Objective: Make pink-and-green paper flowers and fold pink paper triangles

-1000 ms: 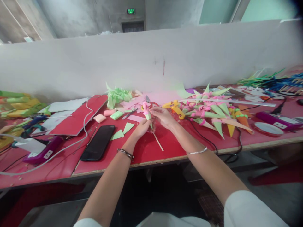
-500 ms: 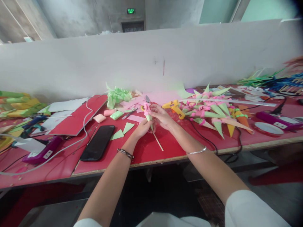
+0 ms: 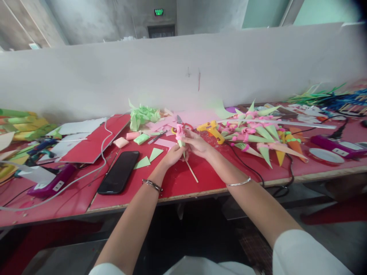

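Observation:
Between my hands is a paper flower [image 3: 180, 131] with a pink head and a pale green wrap, on a thin wooden stick [image 3: 192, 171] that slants down toward the table's front. My left hand [image 3: 174, 154] is closed round the green wrap near the stick. The fingers of my right hand [image 3: 197, 144] pinch the flower from the right, just under its pink head. Scissors [image 3: 173, 130] with yellow handles lie partly hidden behind the flower. Close to my left wrist are two green paper triangles [image 3: 156, 153]. A yellow glue gun [image 3: 212, 130] lies beyond my right hand.
Finished-looking pink and green paper flowers [image 3: 258, 131] are heaped at the right. A black phone [image 3: 119, 172] lies left of my arm. Crumpled green paper [image 3: 143, 116] and pink strips sit at the back. Purple power strips [image 3: 338, 147] with cords flank both sides.
My right fingers have shifted slightly down from the pink head toward the green wrap, so more of the flower head shows. Both hands keep hold of it.

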Motion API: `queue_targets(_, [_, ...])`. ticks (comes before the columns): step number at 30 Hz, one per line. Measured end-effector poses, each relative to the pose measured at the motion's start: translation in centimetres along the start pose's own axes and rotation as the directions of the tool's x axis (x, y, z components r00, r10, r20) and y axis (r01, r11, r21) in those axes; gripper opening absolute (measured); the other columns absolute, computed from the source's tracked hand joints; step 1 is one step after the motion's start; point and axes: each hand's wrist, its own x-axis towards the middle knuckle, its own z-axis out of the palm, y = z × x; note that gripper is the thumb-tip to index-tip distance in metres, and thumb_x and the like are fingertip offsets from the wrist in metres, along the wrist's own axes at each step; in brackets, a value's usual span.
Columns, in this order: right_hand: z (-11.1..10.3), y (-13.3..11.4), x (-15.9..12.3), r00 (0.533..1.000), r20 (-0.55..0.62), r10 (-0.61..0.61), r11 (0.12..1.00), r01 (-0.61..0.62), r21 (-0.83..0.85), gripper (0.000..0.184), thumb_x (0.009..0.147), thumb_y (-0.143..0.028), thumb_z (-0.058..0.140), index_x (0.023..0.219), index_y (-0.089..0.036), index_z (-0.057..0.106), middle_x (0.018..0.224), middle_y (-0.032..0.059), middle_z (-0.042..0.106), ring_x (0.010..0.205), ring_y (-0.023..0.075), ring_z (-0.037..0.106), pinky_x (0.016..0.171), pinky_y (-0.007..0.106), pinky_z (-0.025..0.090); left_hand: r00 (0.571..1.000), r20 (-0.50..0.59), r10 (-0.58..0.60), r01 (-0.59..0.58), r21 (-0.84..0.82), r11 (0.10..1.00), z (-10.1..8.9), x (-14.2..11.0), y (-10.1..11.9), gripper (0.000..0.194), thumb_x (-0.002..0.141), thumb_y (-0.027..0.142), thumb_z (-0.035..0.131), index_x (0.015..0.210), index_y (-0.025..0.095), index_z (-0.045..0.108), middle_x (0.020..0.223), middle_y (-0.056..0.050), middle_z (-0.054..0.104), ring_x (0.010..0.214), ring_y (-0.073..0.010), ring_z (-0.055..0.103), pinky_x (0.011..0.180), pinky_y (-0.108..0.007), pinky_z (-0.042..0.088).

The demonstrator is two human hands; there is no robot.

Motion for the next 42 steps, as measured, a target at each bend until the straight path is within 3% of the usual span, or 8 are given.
queue_targets(8, [-0.1,0.0,0.0,0.999,0.046,-0.021,0.999,0.023,-0.029,0.038,0.065,-0.030,0.065,0.101,-0.026,0.053,0.066,-0.0072,0.055,0.040,0.0035,0.040,0.035,0.015,0.029,0.999,-0.033,-0.025,0.024,-0.038,0.999,0.2,-0.1,0.5,0.019,0.077,0.022,0.040,0.062,0.015,0.050,0.043,0.001,0.053,0.037,-0.0075,0.046,0.040,-0.018,0.035])
queue_targets(11, [0.3,-0.3,0.1,0.996,-0.040,-0.074,0.967,0.062,-0.249,0.031,0.073,-0.039,0.052,0.101,-0.025,0.052,0.071,-0.0039,0.058,0.048,0.0067,0.048,0.043,0.018,0.037,0.997,-0.068,-0.035,0.031,-0.066,0.997,0.2,-0.1,0.7,0.020,0.076,0.022,0.040,0.061,0.014,0.050,0.043,0.000,0.054,0.037,-0.0091,0.047,0.039,-0.019,0.035])
queue_targets(14, [0.1,-0.5,0.4,0.954,-0.222,-0.200,0.835,0.047,-0.547,0.024,0.078,-0.037,0.044,0.091,-0.022,0.056,0.075,-0.0006,0.061,0.064,0.0110,0.055,0.058,0.022,0.043,0.983,-0.182,-0.026,0.009,-0.098,0.995,-0.1,0.1,0.8,0.023,0.077,0.025,0.040,0.059,0.015,0.049,0.041,0.000,0.052,0.035,-0.0099,0.047,0.039,-0.020,0.035])
queue_targets(19, [-1.9,-0.9,0.2,0.885,-0.358,-0.297,0.691,-0.059,-0.720,0.022,0.077,-0.032,0.043,0.068,-0.017,0.056,0.061,-0.0001,0.058,0.070,0.0139,0.054,0.064,0.023,0.039,0.885,-0.466,-0.021,-0.051,-0.142,0.989,-0.9,0.4,0.5,0.022,0.080,0.031,0.036,0.067,0.017,0.047,0.044,0.003,0.052,0.036,-0.0080,0.045,0.041,-0.019,0.035])
queue_targets(23, [-2.6,-1.1,-0.5,0.953,-0.281,-0.115,0.593,-0.161,-0.789,0.027,0.067,-0.028,0.056,0.044,-0.015,0.052,0.038,-0.0017,0.048,0.048,0.0115,0.049,0.051,0.022,0.034,0.820,-0.566,-0.081,-0.021,-0.171,0.985,-1.3,0.6,-0.1,0.026,0.079,0.035,0.037,0.064,0.017,0.048,0.044,0.002,0.052,0.036,-0.0096,0.046,0.041,-0.021,0.035])
queue_targets(27, [-1.7,-1.3,-0.9,0.981,-0.188,0.053,0.560,-0.186,-0.808,0.024,0.068,-0.025,0.057,0.046,-0.014,0.057,0.042,-0.0003,0.054,0.042,0.0095,0.049,0.047,0.020,0.034,0.761,-0.639,-0.113,-0.010,-0.186,0.983,-1.5,0.9,-0.7,0.027,0.077,0.038,0.039,0.064,0.017,0.049,0.046,0.002,0.052,0.040,-0.0109,0.049,0.046,-0.023,0.039])
queue_targets(35, [-1.4,-0.9,-0.7,0.983,-0.154,0.096,0.579,-0.180,-0.795,0.022,0.074,-0.032,0.055,0.062,-0.014,0.061,0.052,0.0015,0.059,0.050,0.0092,0.052,0.049,0.019,0.038,0.682,-0.724,-0.100,-0.020,-0.155,0.988,-1.9,0.9,-1.0,0.025,0.075,0.038,0.041,0.062,0.018,0.048,0.048,0.002,0.052,0.045,-0.0123,0.050,0.050,-0.024,0.039])
queue_targets(42, [-1.0,-0.5,-0.9,0.986,-0.041,0.164,0.601,-0.133,-0.788,0.027,0.074,-0.037,0.055,0.084,-0.016,0.066,0.073,0.0034,0.065,0.053,0.0081,0.052,0.046,0.018,0.038,0.652,-0.753,-0.082,-0.009,-0.115,0.993,-1.8,1.0,-0.9,0.025,0.076,0.035,0.040,0.059,0.018,0.048,0.046,0.002,0.051,0.045,-0.0119,0.049,0.050,-0.023,0.037])
